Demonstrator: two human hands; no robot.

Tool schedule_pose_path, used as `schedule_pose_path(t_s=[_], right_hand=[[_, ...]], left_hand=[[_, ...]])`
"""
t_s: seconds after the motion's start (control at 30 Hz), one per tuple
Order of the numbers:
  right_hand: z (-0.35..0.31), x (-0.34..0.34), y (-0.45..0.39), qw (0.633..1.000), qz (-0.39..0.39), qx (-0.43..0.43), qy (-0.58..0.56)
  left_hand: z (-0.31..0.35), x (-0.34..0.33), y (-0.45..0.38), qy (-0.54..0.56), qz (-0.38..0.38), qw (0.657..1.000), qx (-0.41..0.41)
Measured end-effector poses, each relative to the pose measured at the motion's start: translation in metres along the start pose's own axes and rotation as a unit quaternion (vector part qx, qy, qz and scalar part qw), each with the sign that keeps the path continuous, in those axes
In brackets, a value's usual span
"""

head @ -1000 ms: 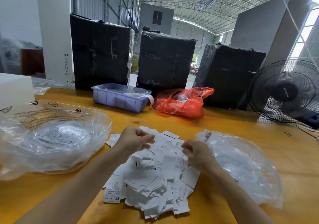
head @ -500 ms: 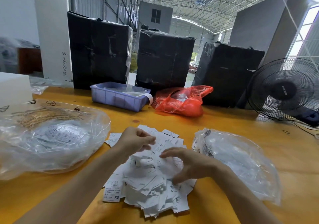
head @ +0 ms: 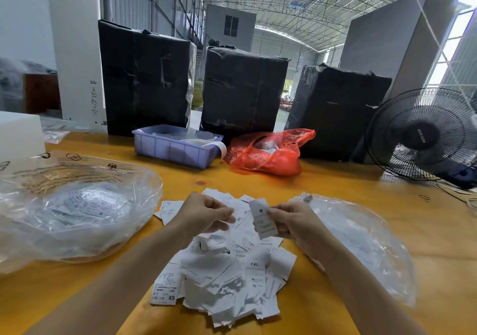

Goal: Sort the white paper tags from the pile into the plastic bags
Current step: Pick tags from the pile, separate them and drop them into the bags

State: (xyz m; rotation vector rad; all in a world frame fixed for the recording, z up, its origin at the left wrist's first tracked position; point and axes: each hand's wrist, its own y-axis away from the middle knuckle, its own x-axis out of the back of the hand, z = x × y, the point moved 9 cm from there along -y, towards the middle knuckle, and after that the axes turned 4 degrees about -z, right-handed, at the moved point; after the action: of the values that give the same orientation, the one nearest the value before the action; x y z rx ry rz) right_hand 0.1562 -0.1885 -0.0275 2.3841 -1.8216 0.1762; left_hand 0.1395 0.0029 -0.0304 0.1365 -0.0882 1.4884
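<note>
Half a second ago the right hand (head: 291,222) lay spread, palm down, on the pile (head: 227,267); now it is raised above the far end of the heap with one tag (head: 262,218) pinched between thumb and fingers (head: 275,213). The tag stands nearly upright, printed face toward the camera, and an "M" reads near its top. Holding it so is probably for reading the size before choosing a bag.

The left hand (head: 206,214) hovers just beside it over the pile, fingers curled narrow with thumb against fingertips. Whether it pinches a tag of its own I cannot tell; nothing white shows clearly in it.

The pile sits on the yellow bench (head: 387,205) between the forearms, within easy reach of both bags. The left bag (head: 77,213) lies well to the left, bulging, with printed tags dimly visible through the plastic. The right bag (head: 361,241) lies just beside the pile under the right forearm. This layout suggests each bag takes a different size, though which one takes "M" is not shown.

Most print on the loose tags is too small to read; only "XS", "XXL", "XL" and "S" come through. The right bag's contents are hard to make out behind glare and creases, and its mouth is not clearly seen. The left bag's near edge runs out of view.
</note>
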Motion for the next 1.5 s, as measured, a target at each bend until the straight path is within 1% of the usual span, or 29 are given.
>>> schedule_pose_path(t_s=[0.07, 0.27, 0.33, 0.47, 0.57, 0.67, 0.77, 0.93, 1.1, 1.33, 1.5], right_hand=[[-0.002, -0.006, 0.002, 1.000, -0.013, -0.005, -0.018], [-0.019, -0.009, 0.007, 1.000, -0.007, 0.025, -0.006], [-0.028, -0.007, 0.011, 0.998, 0.006, 0.055, -0.005], [-0.055, -0.001, 0.023, 0.987, 0.038, 0.145, 0.063], [-0.069, -0.004, 0.030, 0.977, 0.017, 0.181, 0.115], [-0.072, -0.008, 0.032, 0.972, -0.018, 0.184, 0.146], [-0.072, -0.010, 0.031, 0.967, -0.029, 0.186, 0.173], [-0.075, -0.012, 0.032, 0.956, -0.027, 0.204, 0.210], [-0.083, -0.009, 0.036, 0.954, -0.008, 0.225, 0.198], [-0.080, -0.015, 0.035, 0.945, -0.018, 0.229, 0.234], [-0.078, -0.015, 0.033, 0.944, -0.024, 0.231, 0.236]], left_hand=[[0.000, -0.004, 0.000, 0.013, -0.010, 1.000, 0.001], [0.004, -0.015, 0.005, 0.020, -0.054, 0.998, 0.000], [0.005, -0.019, 0.006, 0.021, -0.069, 0.997, 0.000], [0.008, -0.023, 0.008, 0.024, -0.089, 0.996, 0.004], [0.009, -0.027, 0.010, 0.032, -0.107, 0.994, 0.008], [0.010, -0.029, 0.012, 0.037, -0.115, 0.993, 0.010], [0.011, -0.030, 0.013, 0.030, -0.114, 0.993, 0.008], [0.012, -0.031, 0.014, 0.031, -0.105, 0.994, 0.008], [0.013, -0.028, 0.013, 0.019, -0.088, 0.996, -0.001], [0.014, -0.030, 0.014, 0.023, -0.100, 0.995, 0.006], [0.014, -0.032, 0.015, 0.030, -0.104, 0.994, 0.011]])
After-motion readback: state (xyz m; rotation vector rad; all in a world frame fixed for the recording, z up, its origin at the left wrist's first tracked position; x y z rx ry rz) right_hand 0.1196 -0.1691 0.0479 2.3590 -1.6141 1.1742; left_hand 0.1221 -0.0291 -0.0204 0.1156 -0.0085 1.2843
